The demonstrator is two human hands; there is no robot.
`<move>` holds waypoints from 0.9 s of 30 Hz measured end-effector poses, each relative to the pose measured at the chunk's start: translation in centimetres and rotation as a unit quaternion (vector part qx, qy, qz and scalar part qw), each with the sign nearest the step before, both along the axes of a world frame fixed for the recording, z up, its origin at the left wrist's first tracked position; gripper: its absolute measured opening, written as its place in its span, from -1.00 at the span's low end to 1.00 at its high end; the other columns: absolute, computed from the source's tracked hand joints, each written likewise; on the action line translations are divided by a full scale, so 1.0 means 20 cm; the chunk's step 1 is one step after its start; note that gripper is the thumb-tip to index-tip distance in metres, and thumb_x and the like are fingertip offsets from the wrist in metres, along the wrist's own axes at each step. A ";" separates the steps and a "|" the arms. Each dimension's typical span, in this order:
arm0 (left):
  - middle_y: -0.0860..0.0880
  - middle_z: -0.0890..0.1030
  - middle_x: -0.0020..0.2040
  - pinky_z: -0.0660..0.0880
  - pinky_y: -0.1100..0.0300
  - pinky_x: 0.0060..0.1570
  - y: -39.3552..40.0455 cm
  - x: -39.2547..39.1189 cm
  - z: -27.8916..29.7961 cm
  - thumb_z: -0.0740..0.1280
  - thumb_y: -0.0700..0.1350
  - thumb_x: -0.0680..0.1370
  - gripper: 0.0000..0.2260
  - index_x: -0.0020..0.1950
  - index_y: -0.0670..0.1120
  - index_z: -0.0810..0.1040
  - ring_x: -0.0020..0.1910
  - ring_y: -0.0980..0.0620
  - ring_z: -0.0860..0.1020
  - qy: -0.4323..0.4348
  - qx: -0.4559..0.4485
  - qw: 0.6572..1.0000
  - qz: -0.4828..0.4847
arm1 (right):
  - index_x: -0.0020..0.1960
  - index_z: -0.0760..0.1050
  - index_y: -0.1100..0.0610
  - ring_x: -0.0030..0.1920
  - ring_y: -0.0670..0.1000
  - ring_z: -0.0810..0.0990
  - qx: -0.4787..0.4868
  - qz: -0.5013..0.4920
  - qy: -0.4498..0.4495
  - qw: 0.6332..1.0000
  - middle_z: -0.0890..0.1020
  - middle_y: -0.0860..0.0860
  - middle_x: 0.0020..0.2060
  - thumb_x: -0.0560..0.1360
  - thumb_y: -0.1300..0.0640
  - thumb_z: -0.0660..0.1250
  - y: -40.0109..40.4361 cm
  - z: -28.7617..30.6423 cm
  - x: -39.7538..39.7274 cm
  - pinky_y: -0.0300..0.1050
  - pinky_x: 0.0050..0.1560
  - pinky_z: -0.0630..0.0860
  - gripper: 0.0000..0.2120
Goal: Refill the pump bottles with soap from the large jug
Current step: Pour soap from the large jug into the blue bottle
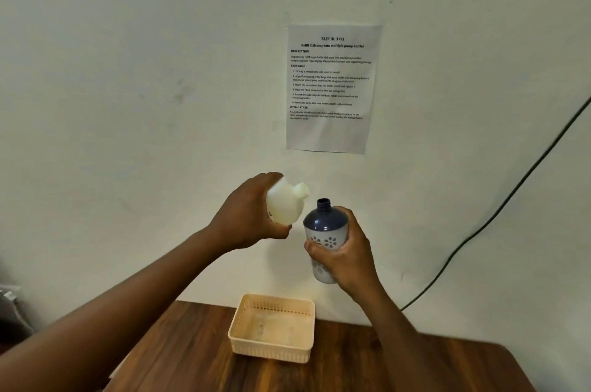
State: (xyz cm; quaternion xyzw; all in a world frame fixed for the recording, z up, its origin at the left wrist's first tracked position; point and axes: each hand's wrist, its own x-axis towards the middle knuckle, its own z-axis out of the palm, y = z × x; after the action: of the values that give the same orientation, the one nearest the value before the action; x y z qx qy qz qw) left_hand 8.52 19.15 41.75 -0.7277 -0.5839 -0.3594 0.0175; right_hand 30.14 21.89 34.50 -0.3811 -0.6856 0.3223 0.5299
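My left hand [248, 215] grips a white soap jug [286, 204], tilted with its open spout pointing right and slightly up. My right hand [347, 251] holds a pump bottle [324, 225] upright; it has a dark blue shoulder, a white body with flower marks and an open neck with no pump head. The jug's spout is just left of and a little above the bottle's mouth, not touching it. Both are held in the air in front of the wall, above the table. No soap is seen flowing.
A cream plastic basket [243, 324] with nothing in it sits on the wooden table [192, 353] against the wall, below the hands. A printed task sheet [332, 88] is taped to the wall. A black cable [499, 209] runs down the wall at right.
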 end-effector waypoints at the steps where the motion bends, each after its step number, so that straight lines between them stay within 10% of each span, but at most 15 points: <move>1: 0.08 0.57 0.23 0.59 0.09 0.00 0.00 0.01 0.01 0.66 0.08 0.24 -0.18 0.44 0.03 0.44 0.11 0.00 0.53 0.006 -0.003 1.000 0.000 | 0.24 0.33 -0.26 0.06 -0.16 0.55 0.001 0.000 0.000 1.000 0.51 -0.32 0.08 0.31 -0.03 0.61 0.00 0.01 0.00 -0.45 -0.16 0.52 -0.37; 27: 0.03 0.57 0.18 0.54 -0.02 0.09 0.00 0.09 0.13 0.62 0.01 0.23 -0.21 0.43 0.03 0.44 0.12 -0.06 0.51 0.067 -0.030 0.997 -0.010 | 0.19 0.33 -0.32 0.10 -0.31 0.49 0.049 -0.020 0.010 0.999 0.47 -0.48 0.04 0.23 -0.18 0.55 -0.03 0.05 0.01 -0.49 -0.17 0.49 -0.38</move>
State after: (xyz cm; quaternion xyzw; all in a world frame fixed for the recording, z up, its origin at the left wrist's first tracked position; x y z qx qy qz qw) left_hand 10.24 19.12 44.37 -0.7560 -0.5851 -0.2918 0.0314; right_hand 30.43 21.20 35.56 -0.3650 -0.6874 0.2818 0.5611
